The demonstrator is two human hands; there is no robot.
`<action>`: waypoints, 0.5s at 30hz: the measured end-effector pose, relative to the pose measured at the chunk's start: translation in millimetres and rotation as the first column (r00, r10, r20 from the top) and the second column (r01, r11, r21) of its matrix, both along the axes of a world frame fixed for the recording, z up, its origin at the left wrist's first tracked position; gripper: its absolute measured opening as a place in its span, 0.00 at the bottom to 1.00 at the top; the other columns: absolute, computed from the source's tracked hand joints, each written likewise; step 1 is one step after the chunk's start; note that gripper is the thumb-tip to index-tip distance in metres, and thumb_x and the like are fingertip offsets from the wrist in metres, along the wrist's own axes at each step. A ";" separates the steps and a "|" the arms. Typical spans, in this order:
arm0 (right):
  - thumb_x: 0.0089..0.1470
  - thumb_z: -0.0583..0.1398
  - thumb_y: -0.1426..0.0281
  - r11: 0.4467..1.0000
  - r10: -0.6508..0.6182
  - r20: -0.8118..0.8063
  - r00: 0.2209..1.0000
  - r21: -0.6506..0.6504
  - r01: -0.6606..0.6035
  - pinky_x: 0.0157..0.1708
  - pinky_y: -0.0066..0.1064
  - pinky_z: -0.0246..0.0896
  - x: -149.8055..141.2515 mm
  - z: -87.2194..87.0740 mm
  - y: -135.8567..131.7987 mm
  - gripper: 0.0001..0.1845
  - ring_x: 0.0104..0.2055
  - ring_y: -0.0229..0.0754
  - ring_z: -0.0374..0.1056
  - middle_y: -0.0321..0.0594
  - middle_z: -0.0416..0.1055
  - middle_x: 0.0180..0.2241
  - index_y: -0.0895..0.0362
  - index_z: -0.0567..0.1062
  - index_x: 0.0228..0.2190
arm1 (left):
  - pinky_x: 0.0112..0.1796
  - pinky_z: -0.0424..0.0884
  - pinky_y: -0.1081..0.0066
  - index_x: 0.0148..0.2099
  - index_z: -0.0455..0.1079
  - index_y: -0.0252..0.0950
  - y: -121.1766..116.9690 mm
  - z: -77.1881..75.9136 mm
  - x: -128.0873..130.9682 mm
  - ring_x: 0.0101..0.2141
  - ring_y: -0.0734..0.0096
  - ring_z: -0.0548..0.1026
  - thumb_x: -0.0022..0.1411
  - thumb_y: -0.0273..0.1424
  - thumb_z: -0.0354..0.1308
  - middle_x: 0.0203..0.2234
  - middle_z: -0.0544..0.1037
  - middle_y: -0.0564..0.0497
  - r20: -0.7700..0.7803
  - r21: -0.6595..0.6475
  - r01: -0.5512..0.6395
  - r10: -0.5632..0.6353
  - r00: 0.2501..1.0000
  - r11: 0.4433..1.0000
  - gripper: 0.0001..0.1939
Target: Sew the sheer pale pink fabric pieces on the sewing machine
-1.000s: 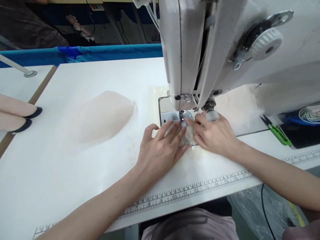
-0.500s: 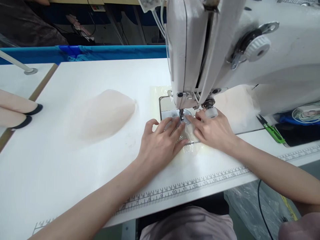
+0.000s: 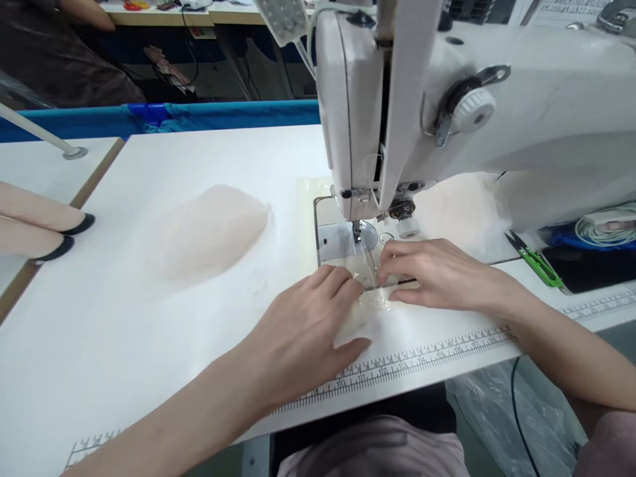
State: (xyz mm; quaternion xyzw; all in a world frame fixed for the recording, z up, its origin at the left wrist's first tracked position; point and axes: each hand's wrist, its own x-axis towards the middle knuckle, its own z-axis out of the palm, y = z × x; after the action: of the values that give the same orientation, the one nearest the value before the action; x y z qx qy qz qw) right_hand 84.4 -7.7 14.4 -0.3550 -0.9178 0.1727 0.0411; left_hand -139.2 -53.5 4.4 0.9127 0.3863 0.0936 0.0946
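A white sewing machine [image 3: 358,119] stands over a metal needle plate [image 3: 338,242], its presser foot [image 3: 356,230] above the plate. A thin, see-through strip of fabric [image 3: 368,262] runs from the foot toward me; its edges are hard to make out. My left hand [image 3: 318,324] rests in front of the plate, fingers bent together and pointing down, thumb spread away from them. At the plate's front right corner is my right hand [image 3: 432,275], its fingertips curled in on the near end of the strip. Clear film [image 3: 311,192] lies around the plate.
Sheer beige fabric pieces [image 3: 213,232] lie on the white table [image 3: 173,351] to the left, and more pale fabric [image 3: 457,212] sits under the machine arm. Green snips [image 3: 539,262] are at right beside a dark phone-like slab [image 3: 581,268]. Two black-tipped beige forms [image 3: 40,212] jut in at left.
Both hands have drawn back toward me from the presser foot, uncovering the needle plate. My left thumb has spread apart from the fingers. The camera view has shifted slightly.
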 end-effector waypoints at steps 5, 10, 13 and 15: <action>0.60 0.56 0.73 0.996 -0.061 -0.080 0.995 -0.065 0.056 0.27 0.27 0.50 0.6 -0.5 1.6 0.06 0.32 0.35 0.66 0.32 0.71 0.33 0.55 0.71 0.30 | 0.30 0.70 0.64 0.34 0.67 0.33 4.0 -14.4 8.8 0.32 0.61 0.69 0.55 0.16 0.48 0.28 0.72 0.46 -0.136 0.232 -0.012 0.045 0.990 0.973 0.10; 0.60 0.56 0.73 0.987 -0.124 -0.173 0.977 -0.123 0.104 0.28 0.27 0.51 -1.9 -4.3 1.9 0.04 0.30 0.35 0.65 0.32 0.71 0.31 0.55 0.71 0.34 | 0.22 0.61 0.73 0.28 0.62 0.36 28.3 -16.5 9.1 0.23 0.70 0.66 0.54 0.14 0.40 0.22 0.68 0.52 0.097 -0.024 -0.137 0.138 0.986 0.990 0.15; 0.57 0.57 0.75 0.994 -0.107 -0.162 0.981 -0.031 0.103 0.26 0.27 0.50 -3.3 -10.4 0.8 0.06 0.30 0.35 0.65 0.35 0.71 0.32 0.56 0.75 0.35 | 0.23 0.63 0.73 0.33 0.66 0.36 37.9 -6.3 7.0 0.23 0.72 0.67 0.56 0.18 0.40 0.24 0.71 0.52 0.190 -0.193 -0.182 0.219 0.957 0.964 0.15; 0.57 0.56 0.75 0.979 -0.140 -0.207 0.968 0.117 0.167 0.25 0.27 0.49 -4.1 -15.9 0.4 0.10 0.29 0.35 0.66 0.36 0.71 0.33 0.55 0.78 0.36 | 0.25 0.65 0.72 0.42 0.70 0.35 43.6 -1.1 5.2 0.25 0.71 0.70 0.60 0.24 0.41 0.29 0.74 0.50 0.197 -0.211 -0.161 0.203 0.959 0.964 0.16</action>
State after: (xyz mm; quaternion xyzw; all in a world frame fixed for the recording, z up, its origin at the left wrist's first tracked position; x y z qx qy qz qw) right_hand 80.3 -7.3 -1.5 -0.4027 -0.8884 0.1418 0.1690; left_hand -134.1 -9.9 3.3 0.8439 0.4636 0.1630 0.2150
